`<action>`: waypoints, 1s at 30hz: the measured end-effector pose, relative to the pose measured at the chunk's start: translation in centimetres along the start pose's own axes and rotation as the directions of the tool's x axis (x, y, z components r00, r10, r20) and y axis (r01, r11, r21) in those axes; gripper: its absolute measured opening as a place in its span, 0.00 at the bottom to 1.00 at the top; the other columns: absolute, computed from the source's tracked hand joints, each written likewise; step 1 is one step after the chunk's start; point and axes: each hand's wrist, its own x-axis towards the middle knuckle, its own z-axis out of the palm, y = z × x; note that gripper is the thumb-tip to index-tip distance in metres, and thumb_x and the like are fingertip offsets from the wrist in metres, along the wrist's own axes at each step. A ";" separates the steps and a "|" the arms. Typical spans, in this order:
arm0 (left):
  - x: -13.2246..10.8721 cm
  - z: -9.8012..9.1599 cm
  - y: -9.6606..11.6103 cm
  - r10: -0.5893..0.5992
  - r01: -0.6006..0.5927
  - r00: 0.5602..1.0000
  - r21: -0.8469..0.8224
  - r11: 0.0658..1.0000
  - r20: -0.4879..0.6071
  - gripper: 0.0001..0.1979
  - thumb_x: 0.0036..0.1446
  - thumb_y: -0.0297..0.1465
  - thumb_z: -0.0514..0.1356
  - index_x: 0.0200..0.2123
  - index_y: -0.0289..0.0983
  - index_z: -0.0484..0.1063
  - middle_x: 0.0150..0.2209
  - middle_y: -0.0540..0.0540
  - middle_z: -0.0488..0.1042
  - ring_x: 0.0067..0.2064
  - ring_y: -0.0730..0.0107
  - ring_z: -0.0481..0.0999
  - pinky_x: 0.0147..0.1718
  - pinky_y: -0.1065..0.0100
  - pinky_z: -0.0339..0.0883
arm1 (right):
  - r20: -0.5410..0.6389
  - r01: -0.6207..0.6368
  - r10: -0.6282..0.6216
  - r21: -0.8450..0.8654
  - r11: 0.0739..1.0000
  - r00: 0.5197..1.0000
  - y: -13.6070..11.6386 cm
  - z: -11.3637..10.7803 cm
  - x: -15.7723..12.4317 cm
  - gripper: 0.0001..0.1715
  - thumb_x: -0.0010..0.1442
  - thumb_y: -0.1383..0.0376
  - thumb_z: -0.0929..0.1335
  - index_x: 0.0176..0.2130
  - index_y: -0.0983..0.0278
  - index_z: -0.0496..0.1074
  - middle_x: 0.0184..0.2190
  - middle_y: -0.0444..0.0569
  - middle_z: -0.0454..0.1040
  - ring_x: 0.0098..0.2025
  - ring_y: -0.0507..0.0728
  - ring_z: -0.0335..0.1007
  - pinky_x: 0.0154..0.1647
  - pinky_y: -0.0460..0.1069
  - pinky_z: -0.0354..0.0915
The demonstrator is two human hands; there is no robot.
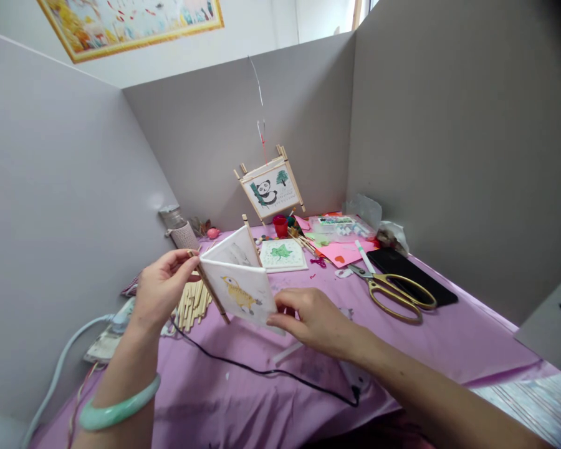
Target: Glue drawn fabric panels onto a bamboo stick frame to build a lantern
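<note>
Evidently, as far as I can judge, the step in hand is handling two joined white panels (231, 251), set at an angle to each other, between the hands. The left hand (161, 288) pinches the top of the near stick (216, 301), by the corner where the panels meet; the right hand (314, 318) grasps the front panel (262, 284) by its lower right corner. A far stick (254, 243) edges the other panel. I cannot tell whether the near stick touches the table. The next move, I'd say, calls for keeping that stick steady and guiding the loose edge without creasing it.

Beneath, a lilac cloth (187, 399) wrinkles at the near side, with a black cord (243, 372) across it. Loose sticks (194, 307) lie left; gold-handled scissors (376, 280) lie right, partly over a black slab (444, 294). Farther off stands a red cup (280, 228). A panda frame (267, 194) hangs before the far grey partition (206, 137).
</note>
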 end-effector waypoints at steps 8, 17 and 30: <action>0.2 0.0 0.3 -0.017 0.017 1.000 0.003 1.000 0.005 0.14 0.47 0.40 0.65 0.36 0.37 0.75 0.33 0.50 0.76 0.30 0.71 0.76 0.31 0.71 0.74 | -0.022 -0.069 0.069 -0.012 0.998 0.997 2.7 -3.8 0.9 0.19 0.65 0.56 0.59 0.37 0.64 0.74 0.32 0.45 0.76 0.31 0.51 0.70 0.32 0.44 0.59; 0.2 -0.1 -0.2 0.003 -0.003 1.000 -0.001 1.000 0.031 0.14 0.49 0.40 0.64 0.37 0.38 0.75 0.34 0.50 0.77 0.32 0.70 0.76 0.33 0.73 0.74 | -0.122 -0.411 0.397 -0.410 0.814 0.909 12.5 -8.2 5.1 0.12 0.56 0.63 0.65 0.29 0.66 0.76 0.30 0.51 0.76 0.32 0.56 0.69 0.29 0.46 0.54; 1.2 -0.6 1.9 0.037 -0.037 0.999 0.003 0.999 -0.008 0.11 0.49 0.37 0.64 0.34 0.36 0.75 0.32 0.49 0.76 0.29 0.72 0.75 0.30 0.70 0.75 | 0.134 -0.201 0.312 -0.520 0.830 0.940 11.5 -3.4 7.4 0.11 0.58 0.63 0.65 0.35 0.63 0.77 0.34 0.49 0.77 0.34 0.54 0.69 0.30 0.46 0.55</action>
